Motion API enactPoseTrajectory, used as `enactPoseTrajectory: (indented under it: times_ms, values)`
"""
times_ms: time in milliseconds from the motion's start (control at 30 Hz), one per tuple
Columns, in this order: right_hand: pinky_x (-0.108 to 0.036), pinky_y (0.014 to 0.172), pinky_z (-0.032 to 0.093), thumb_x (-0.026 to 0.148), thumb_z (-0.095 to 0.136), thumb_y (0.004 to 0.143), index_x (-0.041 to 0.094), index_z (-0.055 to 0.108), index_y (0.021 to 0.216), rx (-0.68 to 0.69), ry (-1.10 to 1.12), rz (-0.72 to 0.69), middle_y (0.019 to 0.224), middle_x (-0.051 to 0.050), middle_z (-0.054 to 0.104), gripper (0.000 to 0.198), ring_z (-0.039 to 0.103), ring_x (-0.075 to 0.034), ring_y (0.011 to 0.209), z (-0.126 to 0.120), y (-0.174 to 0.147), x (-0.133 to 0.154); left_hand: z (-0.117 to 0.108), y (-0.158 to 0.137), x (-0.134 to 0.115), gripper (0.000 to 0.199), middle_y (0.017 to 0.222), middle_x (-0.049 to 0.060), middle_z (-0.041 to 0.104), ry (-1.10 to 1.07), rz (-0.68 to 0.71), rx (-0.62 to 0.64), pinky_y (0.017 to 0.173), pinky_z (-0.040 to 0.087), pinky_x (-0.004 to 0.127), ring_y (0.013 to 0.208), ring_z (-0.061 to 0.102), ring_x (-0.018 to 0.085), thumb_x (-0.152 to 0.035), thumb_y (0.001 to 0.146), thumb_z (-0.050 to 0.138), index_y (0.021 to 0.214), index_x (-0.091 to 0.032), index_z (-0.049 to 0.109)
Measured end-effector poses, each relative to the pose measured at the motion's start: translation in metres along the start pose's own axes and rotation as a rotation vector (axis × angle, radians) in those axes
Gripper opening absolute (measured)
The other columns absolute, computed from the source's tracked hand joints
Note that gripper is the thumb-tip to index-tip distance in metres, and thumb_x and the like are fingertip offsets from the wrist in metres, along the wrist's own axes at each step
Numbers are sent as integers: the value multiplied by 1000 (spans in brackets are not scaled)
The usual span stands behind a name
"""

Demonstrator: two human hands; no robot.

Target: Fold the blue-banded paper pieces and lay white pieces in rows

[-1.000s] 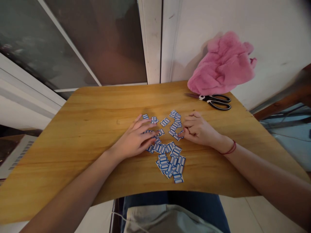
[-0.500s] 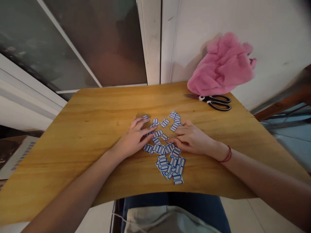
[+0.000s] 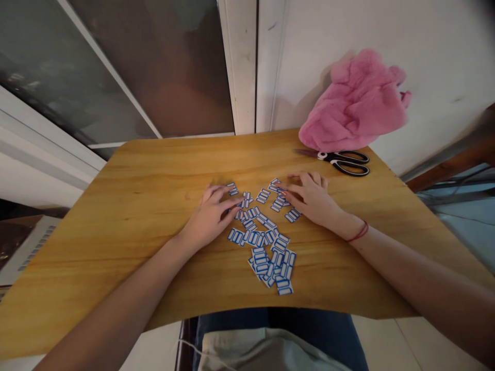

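The right hand (image 3: 314,198) has reached the farther blue-bordered labels (image 3: 266,221) on the table (image 3: 135,216), shifting the handling there, while the left hand (image 3: 211,214) stays opposite, both loosely curled, any grip impossible to tell.

Left hand (image 3: 209,214) and right hand (image 3: 316,200) are palm-down, apart, fingers (image 3: 229,203) loosely bent.
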State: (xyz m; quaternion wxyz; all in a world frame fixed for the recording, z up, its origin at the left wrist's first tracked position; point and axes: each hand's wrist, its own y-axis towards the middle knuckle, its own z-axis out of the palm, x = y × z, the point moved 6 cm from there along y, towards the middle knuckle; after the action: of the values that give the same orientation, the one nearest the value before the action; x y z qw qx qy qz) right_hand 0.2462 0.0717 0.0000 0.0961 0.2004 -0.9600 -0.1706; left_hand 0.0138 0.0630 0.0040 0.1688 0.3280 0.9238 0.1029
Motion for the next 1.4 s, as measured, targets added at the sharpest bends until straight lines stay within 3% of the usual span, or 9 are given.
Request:
enactPoseTrajectory:
  times_ms: [200,333,433,567,667,967,1133,1400]
  values:
    - [-49,87,33,41,45,91,29,63,116,-46,28,96,107,-10,55,33,43,-28,98,0,2,-4,-6,3,5,26,117,7,59,-16,-94,-71,101,37,44,116,43,24,-36,90,49,105,-23,66]
    - [-47,88,33,43,50,89,25,62,114,-68,22,140,108,-10,54,34,44,-29,101,-1,4,-4,0,6,7,34,110,8,57,3,-275,-128,94,38,45,107,44,27,-48,80,61,99,-20,62]
    - [-43,89,32,40,52,88,22,60,111,-124,73,88,108,-9,56,30,45,-27,102,-8,4,4,7,6,9,36,111,9,53,10,-426,-107,89,37,44,104,42,28,-48,72,69,94,-20,63]
    - [-40,86,32,37,53,88,22,61,103,-133,147,18,102,-7,59,22,47,-25,98,-14,3,13,10,5,10,18,100,6,53,-121,-508,-14,88,36,40,98,46,25,-36,74,71,83,-21,66]
    - [-39,85,31,33,53,88,23,62,102,-132,186,17,100,-6,60,19,48,-24,97,-15,2,14,10,5,13,9,89,4,56,-222,-514,45,87,36,38,93,49,22,-29,76,68,79,-21,64]
    - [-38,83,29,30,55,88,23,63,93,-127,263,-16,87,-3,61,12,50,-21,91,-20,0,18,8,6,20,22,91,4,58,-228,-408,-16,85,39,36,87,52,19,-34,74,70,89,-19,61]
    - [-38,83,29,31,56,88,23,64,88,-113,263,-61,81,-2,60,11,51,-19,86,-23,-1,21,9,6,21,11,89,4,58,-302,-400,42,85,39,35,88,52,19,-24,75,69,84,-20,65]
    - [-38,86,27,48,61,83,24,65,89,80,293,-152,92,-3,62,25,49,-21,95,-11,-13,50,10,7,23,6,83,2,57,-415,-393,50,79,41,32,85,51,18,-18,72,68,77,-20,64]
